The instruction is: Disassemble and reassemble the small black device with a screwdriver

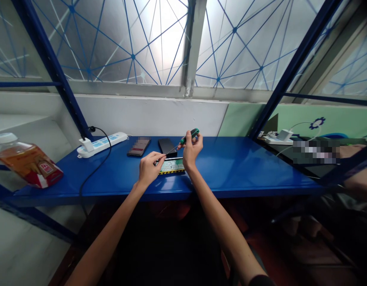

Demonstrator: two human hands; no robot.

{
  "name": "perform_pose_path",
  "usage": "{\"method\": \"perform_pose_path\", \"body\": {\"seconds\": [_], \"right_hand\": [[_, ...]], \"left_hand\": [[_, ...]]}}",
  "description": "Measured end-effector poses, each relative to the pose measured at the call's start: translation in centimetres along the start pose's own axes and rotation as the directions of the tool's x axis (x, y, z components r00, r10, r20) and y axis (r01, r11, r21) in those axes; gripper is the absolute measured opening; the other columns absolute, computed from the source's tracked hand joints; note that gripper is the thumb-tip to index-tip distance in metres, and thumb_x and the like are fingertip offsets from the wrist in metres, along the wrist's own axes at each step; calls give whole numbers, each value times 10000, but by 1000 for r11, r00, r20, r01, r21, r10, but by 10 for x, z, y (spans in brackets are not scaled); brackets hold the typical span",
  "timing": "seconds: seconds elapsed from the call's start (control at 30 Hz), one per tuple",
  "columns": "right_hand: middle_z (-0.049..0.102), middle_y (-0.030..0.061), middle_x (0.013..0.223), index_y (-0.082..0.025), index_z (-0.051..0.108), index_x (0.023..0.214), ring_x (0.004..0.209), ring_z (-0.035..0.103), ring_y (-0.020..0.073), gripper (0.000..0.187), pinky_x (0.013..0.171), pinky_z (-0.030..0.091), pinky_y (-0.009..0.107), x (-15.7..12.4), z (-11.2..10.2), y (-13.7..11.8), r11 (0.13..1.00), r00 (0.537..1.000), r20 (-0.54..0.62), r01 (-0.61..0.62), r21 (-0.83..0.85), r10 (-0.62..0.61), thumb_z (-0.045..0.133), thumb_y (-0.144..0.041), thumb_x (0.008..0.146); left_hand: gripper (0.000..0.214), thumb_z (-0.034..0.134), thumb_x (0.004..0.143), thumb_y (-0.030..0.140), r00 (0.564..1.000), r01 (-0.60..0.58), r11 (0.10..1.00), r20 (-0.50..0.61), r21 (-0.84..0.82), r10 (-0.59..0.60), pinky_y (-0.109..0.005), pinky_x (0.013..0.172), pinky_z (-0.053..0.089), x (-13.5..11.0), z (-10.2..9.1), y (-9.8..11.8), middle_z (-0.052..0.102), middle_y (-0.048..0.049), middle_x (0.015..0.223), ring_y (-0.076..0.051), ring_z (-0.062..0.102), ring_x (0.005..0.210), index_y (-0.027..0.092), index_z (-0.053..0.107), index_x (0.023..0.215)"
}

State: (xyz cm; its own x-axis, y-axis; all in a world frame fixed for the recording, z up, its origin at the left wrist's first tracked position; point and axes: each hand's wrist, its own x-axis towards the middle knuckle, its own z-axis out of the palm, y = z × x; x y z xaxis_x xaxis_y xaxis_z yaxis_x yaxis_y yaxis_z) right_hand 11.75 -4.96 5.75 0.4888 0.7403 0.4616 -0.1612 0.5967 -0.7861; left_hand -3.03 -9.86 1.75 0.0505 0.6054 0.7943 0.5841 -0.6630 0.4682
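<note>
My right hand (193, 150) is closed round the green and black handle of a screwdriver (189, 136), held tilted above the table. Its thin shaft slants down to the left, and the tip meets the fingertips of my left hand (150, 167). Those fingers are pinched together; whatever small thing may be between them is too small to make out. Below both hands a green circuit board (172, 166) with a yellow and black striped front edge lies on the blue table (227, 167). A flat black box (165, 145) sits just behind the board, partly hidden by the screwdriver.
A phone (139, 147) and a white power strip (106, 143) lie at the back left, with a black cable hanging over the front edge. A drink bottle (28, 161) stands far left. Blue frame posts rise on both sides. Another person's arm (354, 151) shows at right.
</note>
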Motion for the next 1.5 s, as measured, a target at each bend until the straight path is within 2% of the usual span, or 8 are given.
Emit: {"method": "perform_pose_path", "body": {"seconds": [0.4, 0.67, 0.83, 0.97, 1.1, 1.23, 1.3, 1.5], "right_hand": [[550, -47, 679, -242, 459, 1104, 435, 507, 90, 397, 430, 413, 236, 0, 0, 0, 995, 999, 31, 44, -84, -41, 503, -572, 888], [554, -48, 671, -238, 478, 1143, 430, 496, 88, 436, 423, 413, 232, -4, 1, -2, 998, 999, 42, 33, -54, -31, 546, -567, 865], [576, -45, 689, -240, 492, 1111, 422, 480, 79, 433, 428, 418, 228, -3, 2, -1, 997, 997, 72, 18, -71, -13, 574, -574, 848], [561, -55, 651, -226, 522, 1079, 398, 465, 72, 423, 408, 390, 219, 7, 5, 4, 994, 994, 104, 36, -105, -25, 597, -564, 836], [572, -47, 667, -213, 545, 1093, 416, 481, 71, 460, 412, 380, 213, 17, 19, 17, 983, 985, 159, 95, -157, -70, 624, -571, 816], [627, -13, 742, -216, 565, 1128, 465, 486, 69, 487, 437, 378, 210, 18, 37, 32, 963, 958, 262, 174, -205, -117, 628, -580, 811], [639, 4, 772, -217, 563, 1154, 479, 486, 74, 487, 446, 380, 220, 15, 40, 36, 950, 946, 291, 212, -229, -142, 621, -571, 824], [638, 11, 776, -224, 536, 1201, 499, 485, 90, 482, 467, 381, 239, 10, 36, 38, 903, 918, 328, 321, -284, -223, 569, -571, 868]], "left_hand": [[230, 579, 925, 328, 1000, 7, 1000, 19, 11, -7, -251, 583, 484, -1, 1, 0, 741, -48, 872, -151, 657, 695, 199, 759, 863], [203, 597, 909, 305, 998, 18, 1000, 54, 5, -18, -251, 577, 487, 0, 0, 1, 742, -47, 856, -162, 664, 705, 197, 753, 838], [184, 641, 889, 340, 994, 42, 999, 105, 12, -43, -328, 803, 540, 1, -5, -1, 751, -67, 946, -224, 693, 890, 213, 765, 935], [397, 688, 841, 463, 983, 107, 992, 141, 74, -116, -382, 949, 508, -7, -25, -15, 698, -91, 1171, -271, 638, 1104, 224, 711, 1157], [584, 675, 814, 559, 926, 103, 968, 334, 229, -178, -440, 1053, 434, -22, -47, -25, 607, -78, 1336, -304, 539, 1253, 257, 616, 1310], [594, 616, 844, 594, 842, 93, 951, 486, 295, -233, -470, 1093, 380, -27, -51, -23, 499, -64, 1456, -314, 482, 1312, 296, 578, 1356], [569, 607, 852, 592, 825, 75, 947, 514, 313, -236, -479, 1104, 360, -27, -49, -22, 456, -59, 1493, -322, 454, 1335, 313, 585, 1347], [534, 584, 880, 568, 817, 60, 940, 525, 337, -240, -503, 1104, 343, -26, -45, -22, 436, -70, 1503, -332, 427, 1352, 334, 571, 1360]]}}
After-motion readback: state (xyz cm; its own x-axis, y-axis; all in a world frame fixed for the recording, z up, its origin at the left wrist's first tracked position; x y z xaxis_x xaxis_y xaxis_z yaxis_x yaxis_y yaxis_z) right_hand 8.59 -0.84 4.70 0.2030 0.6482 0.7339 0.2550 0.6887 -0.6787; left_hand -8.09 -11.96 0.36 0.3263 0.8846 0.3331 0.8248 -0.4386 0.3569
